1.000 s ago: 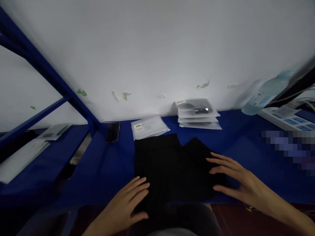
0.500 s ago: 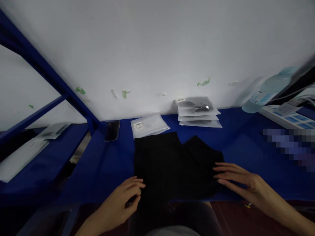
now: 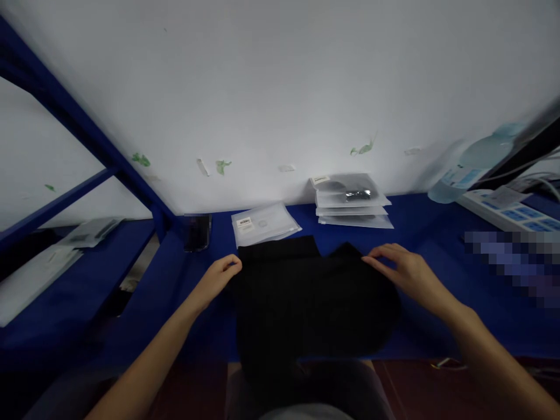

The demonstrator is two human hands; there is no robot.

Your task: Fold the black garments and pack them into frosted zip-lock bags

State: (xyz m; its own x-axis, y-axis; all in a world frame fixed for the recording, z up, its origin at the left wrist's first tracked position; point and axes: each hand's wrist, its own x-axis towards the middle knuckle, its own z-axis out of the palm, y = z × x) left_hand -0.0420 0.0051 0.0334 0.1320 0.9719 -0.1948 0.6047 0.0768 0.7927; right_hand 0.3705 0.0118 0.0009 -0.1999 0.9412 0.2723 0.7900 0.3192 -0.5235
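Black cloth [image 3: 280, 303] between two bare hands. The cloth lies on the blue table [image 3: 431, 251]; its near left part seems to run past the front edge, though its limit is lost against the dark lap. Judged by its drape, the material is light, soft and limp, neither fragile nor notably slippery; it would crease rather than break. Its far edge and corners offer the best hold, taken between thumb and fingertip, since a pinch in the middle would probably bunch it. Left hand [image 3: 221, 274]: thumb and forefinger brought together at the cloth's far left corner, apparently pinching it; the cloth extends rightward and nearer the person. Right hand [image 3: 402, 268]: thumb and fingers narrowed to a pinch on the cloth's far right edge; the cloth lies leftward and nearer the person. Just beyond the cloth: a pouch [image 3: 268, 220] and, farther right, a stack [image 3: 335, 200] of pouches.
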